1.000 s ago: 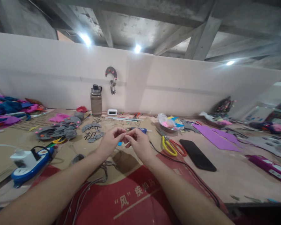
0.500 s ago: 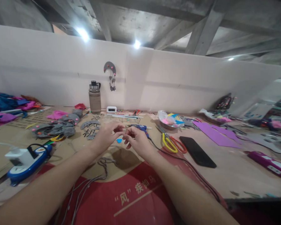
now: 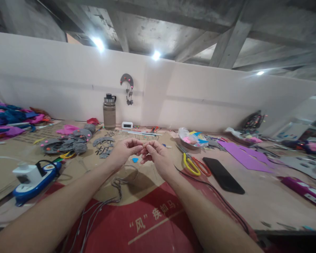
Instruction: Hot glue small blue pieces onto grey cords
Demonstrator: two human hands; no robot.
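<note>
My left hand [image 3: 125, 151] and my right hand [image 3: 156, 155] meet fingertip to fingertip over the cardboard. Both are closed in a pinch; whatever lies between the fingers is too small to make out. Just below them a small blue piece [image 3: 135, 160] lies on the board. Grey cords [image 3: 117, 188] trail from under the hands toward my left forearm. Left of my left hand rest a grey felt crescent [image 3: 104, 141] and other grey cut pieces. Behind my right hand a blue tool is mostly hidden, its black cable [image 3: 205, 186] running to the right.
Scissors [image 3: 193, 165] with yellow and red handles and a black phone [image 3: 222, 175] lie to the right. A blue power strip [image 3: 37, 186] sits at left. Behind are a bottle [image 3: 110, 114], a small white clock [image 3: 127, 125] and a bowl of scraps [image 3: 189, 143]. Purple sheet [image 3: 244, 156] lies farther right.
My hands have drawn closer together, the fingertips now overlapping. My right hand covers more of the blue tool. The whole view has shifted slightly.
</note>
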